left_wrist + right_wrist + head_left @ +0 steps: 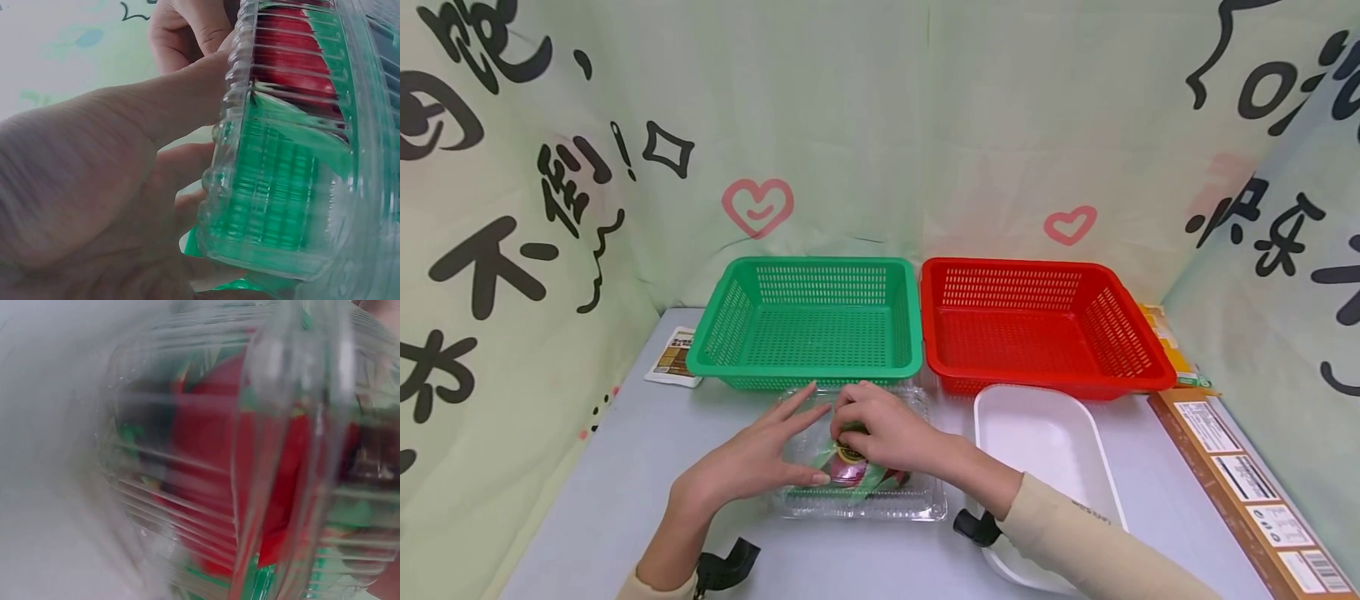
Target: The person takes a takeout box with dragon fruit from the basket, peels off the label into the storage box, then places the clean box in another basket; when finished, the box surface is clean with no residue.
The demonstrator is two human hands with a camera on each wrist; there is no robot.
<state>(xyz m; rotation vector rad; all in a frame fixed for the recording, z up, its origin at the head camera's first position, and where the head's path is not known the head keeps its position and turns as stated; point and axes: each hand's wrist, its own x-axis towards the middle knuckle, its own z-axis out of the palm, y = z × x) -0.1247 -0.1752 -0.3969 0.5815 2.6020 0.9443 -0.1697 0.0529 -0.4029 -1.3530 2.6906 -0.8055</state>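
A clear plastic clamshell box (pixel 910 505) lies on the table in front of me. Its lid looks lowered, and a red and green packet (pixel 847 473) with a round yellow label shows through the plastic. My left hand (pixel 752 458) is at the box's left side with fingers spread and thumb against the plastic. Over the middle of the box, my right hand (pixel 891 429) has its fingers bent down. Whether they pinch something or only press on the lid is hidden. In the right wrist view, the ribbed wall and rim run in front of the red packet (pixel 206 437).
A green basket (pixel 805 372) and a red basket (pixel 1045 379) stand side by side behind the box. To the right lies a white tray (pixel 1045 433), partly under my right forearm. A brown carton (pixel 1247 492) lines the right edge. A small packet (pixel 673 358) lies at back left.
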